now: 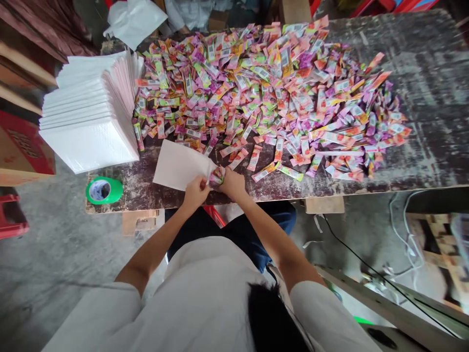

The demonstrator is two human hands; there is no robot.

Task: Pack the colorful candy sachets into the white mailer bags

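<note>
A white mailing bag (179, 165) lies flat at the table's near edge, its opening towards the right. My left hand (197, 192) is closed on the bag's lower right corner, by the opening. My right hand (233, 184) is closed around a bunch of small colourful snack packets (217, 176) right at the bag's mouth. Whether some packets are inside the bag is hidden. Just beyond my hands spreads a large heap of the same pink, purple, green and orange stick packets (256, 88).
At the left stands a tall stack of white mailing bags (95, 137). A roll of green tape (114, 189) lies near the table's front left corner. Another white bag (135, 22) is at the back left. A red carton (25, 146) stands left of the table (432, 107).
</note>
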